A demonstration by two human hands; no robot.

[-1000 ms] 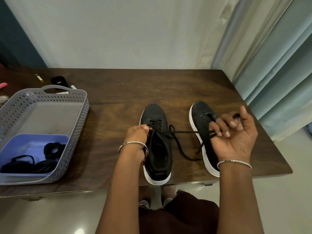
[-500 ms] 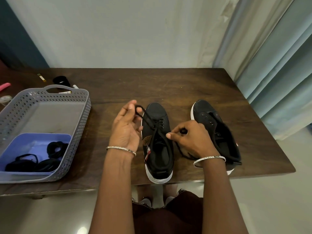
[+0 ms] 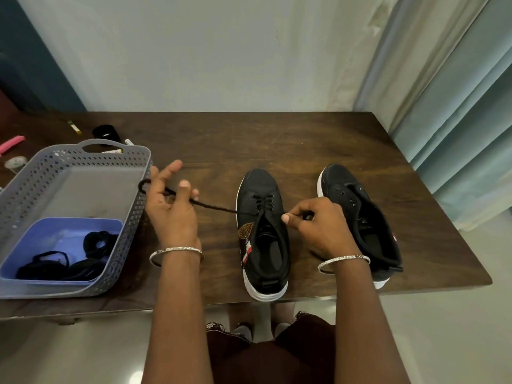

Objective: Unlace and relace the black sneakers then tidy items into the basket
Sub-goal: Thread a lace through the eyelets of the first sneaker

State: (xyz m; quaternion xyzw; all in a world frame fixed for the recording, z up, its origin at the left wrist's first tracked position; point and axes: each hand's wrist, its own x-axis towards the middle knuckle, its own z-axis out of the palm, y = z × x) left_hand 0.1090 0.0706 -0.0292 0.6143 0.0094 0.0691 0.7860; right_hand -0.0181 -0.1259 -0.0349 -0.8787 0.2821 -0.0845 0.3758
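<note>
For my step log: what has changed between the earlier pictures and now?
The left hand, gripping the lace, moved left toward the basket and pulled the lace taut. The right hand, which a second ago drew the lace rightward, came back to the left sneaker and pinches the lace beside its eyelets. The right sneaker and the basket stayed in place.

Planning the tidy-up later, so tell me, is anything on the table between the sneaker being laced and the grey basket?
Only the left hand, holding the lace taut above that stretch; no object lies between sneaker and basket.
</note>
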